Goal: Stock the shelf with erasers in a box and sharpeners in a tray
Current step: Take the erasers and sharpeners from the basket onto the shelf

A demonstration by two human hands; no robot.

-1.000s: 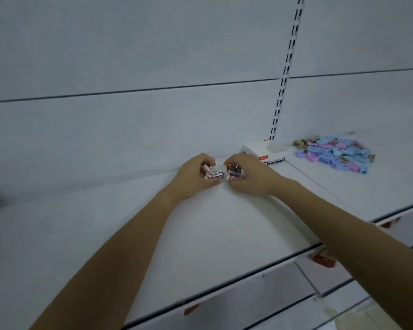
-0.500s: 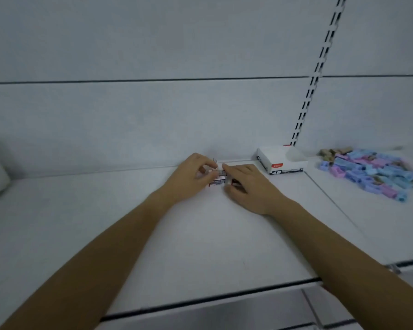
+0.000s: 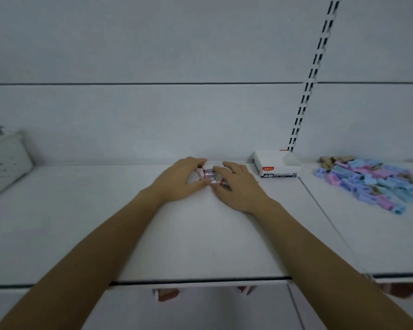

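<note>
Because both hands are cupped over the same small cluster of erasers (image 3: 209, 175), the grouping reads as deliberate: the left hand (image 3: 179, 181) curls around the pieces from one side, fingers bent and thumb tucked low against the shelf (image 3: 200, 239), while the right hand (image 3: 236, 184) lies flatter, its fingers spread over the other side and its fingertips meeting the wrapped pieces; neither hand is a closed fist, and whether any eraser is actually pinched off the surface I cannot tell, since the fingers hide the undersides; my judgement is that the hands are corralling the loose pieces into a tidy block so they can be lifted together rather than one by one; just beyond the right hand, toward the back wall, sits the white open box (image 3: 275, 164) marked 4B, near but not touching the hand, which makes it the likely home for the erasers; it appears empty from this angle, though its floor is only partly visible; well out past the right hand lies a loose heap of blue, pink and tan sharpeners (image 3: 370, 181), spread directly on the neighbouring shelf panel; no tray is visible among them; far off to the left of the left hand a pale speckled object (image 3: 5, 163) leans at the frame's edge, too blurred to name.
</note>
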